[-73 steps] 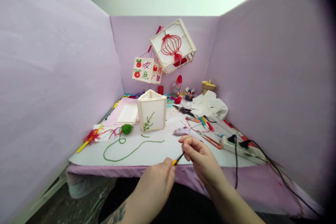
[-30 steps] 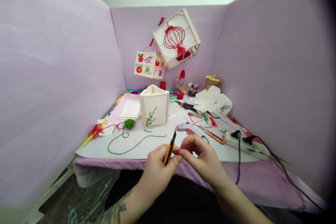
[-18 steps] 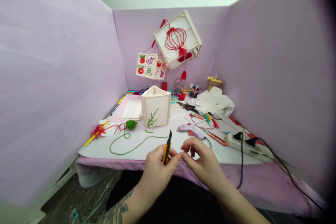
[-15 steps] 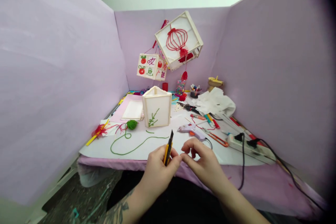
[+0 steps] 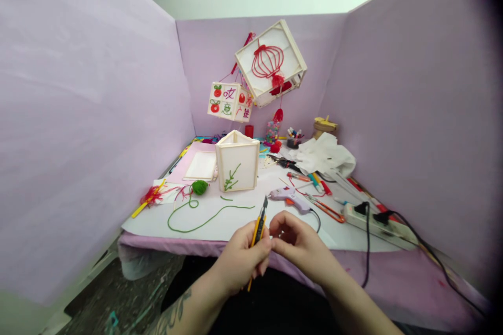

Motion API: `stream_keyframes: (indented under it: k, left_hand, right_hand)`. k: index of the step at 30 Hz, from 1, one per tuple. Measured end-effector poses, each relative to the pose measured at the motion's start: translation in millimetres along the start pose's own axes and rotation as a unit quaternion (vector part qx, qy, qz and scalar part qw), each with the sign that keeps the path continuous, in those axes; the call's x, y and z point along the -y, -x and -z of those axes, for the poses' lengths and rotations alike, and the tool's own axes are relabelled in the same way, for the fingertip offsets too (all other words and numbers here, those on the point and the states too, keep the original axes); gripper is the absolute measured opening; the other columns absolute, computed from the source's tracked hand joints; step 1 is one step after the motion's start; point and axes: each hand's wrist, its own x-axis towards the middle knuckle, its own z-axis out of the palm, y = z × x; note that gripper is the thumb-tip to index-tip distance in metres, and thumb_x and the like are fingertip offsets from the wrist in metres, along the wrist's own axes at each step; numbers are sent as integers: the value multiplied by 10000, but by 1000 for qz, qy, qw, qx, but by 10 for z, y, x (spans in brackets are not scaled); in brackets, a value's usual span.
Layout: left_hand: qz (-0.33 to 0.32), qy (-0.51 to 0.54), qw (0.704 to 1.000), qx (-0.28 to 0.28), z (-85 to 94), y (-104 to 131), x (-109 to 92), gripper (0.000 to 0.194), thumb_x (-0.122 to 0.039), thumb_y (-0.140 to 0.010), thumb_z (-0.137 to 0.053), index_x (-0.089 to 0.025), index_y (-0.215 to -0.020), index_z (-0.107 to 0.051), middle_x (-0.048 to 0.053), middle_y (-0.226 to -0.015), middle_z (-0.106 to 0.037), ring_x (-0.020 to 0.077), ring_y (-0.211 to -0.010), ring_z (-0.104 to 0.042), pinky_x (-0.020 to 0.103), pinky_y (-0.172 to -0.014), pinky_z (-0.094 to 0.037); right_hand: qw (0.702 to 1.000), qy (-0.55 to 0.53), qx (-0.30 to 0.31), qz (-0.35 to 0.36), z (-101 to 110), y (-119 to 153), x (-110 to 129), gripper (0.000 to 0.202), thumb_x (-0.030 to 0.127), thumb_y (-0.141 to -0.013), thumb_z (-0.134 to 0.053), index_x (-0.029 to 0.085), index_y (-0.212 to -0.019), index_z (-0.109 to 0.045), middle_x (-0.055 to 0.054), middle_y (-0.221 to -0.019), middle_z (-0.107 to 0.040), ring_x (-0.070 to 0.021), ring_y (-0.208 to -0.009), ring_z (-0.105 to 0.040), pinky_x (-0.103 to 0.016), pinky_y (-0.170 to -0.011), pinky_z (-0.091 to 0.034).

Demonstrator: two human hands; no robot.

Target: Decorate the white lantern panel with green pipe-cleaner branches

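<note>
My left hand (image 5: 243,254) is closed around a yellow and black utility knife (image 5: 260,220), tip pointing up and away from me. My right hand (image 5: 298,243) is curled beside it, fingertips touching the left thumb near the knife body; whether it pinches anything is hidden. Both hands hover over the near edge of the table. Behind them lie a loose green yarn strand (image 5: 204,219) and a green yarn ball (image 5: 199,187). A triangular paper lantern (image 5: 236,162) with a green stem design stands further back.
A purple glue gun (image 5: 288,196), orange scissors (image 5: 328,209) and a white power strip (image 5: 377,222) with black cords lie to the right. Markers and crumpled white paper (image 5: 322,154) sit behind. Two lanterns (image 5: 271,63) hang above. Purple partition walls enclose three sides.
The knife went from lying low between my hands to upright in my left hand. My right hand drew in closer to the left. The view shifted slightly.
</note>
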Motion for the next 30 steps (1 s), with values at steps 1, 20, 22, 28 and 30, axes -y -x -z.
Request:
stream_keyframes:
  k: [1,20,22,28,30]
  left_hand:
    - [3,18,1000,7,5,0,12,383,-530,-798,-624,-203,-792,-425,-109,-416,-427,40,-329,-278,179,-365,-162]
    - [-62,-43,987,-139,8,-80,108,381,-548,-837,-584,-190,-790,-465,-110,-430,-402,53,-356,-314,178,-380,-230]
    - [-65,-61,986,-142,8,-84,103,344,-505,-830,-608,-191,-794,-472,-115,-443,-385,56,-364,-316,184,-390,-241]
    - [-61,-80,986,-135,19,-75,112,309,-475,-845,-594,-190,-787,-492,-103,-466,-390,66,-376,-326,204,-400,-230]
    - [-60,-73,987,-127,18,-79,125,331,-502,-839,-596,-192,-795,-490,-102,-462,-394,68,-377,-325,206,-398,-220]
  right_hand:
    - [999,-38,0,-10,-6,-8,-18,213,296,-749,-749,207,-830,-573,-2,-783,-586,-140,-685,-527,-248,-581,-423]
    - [995,-79,-50,-27,-93,-53,-158,300,416,-767,-733,216,-898,-552,-8,-820,-569,-160,-754,-550,-257,-613,-449]
    - [997,-53,-52,-22,-105,-55,-179,278,401,-793,-710,215,-919,-544,-8,-825,-562,-153,-735,-537,-254,-598,-436]
    - [997,-29,-59,-26,-98,-62,-193,305,383,-778,-718,209,-943,-530,-16,-845,-571,-158,-744,-542,-260,-606,-434]
    - [997,-33,-56,-31,-95,-64,-187,315,384,-769,-729,210,-940,-531,-12,-838,-568,-158,-747,-543,-258,-607,-431]
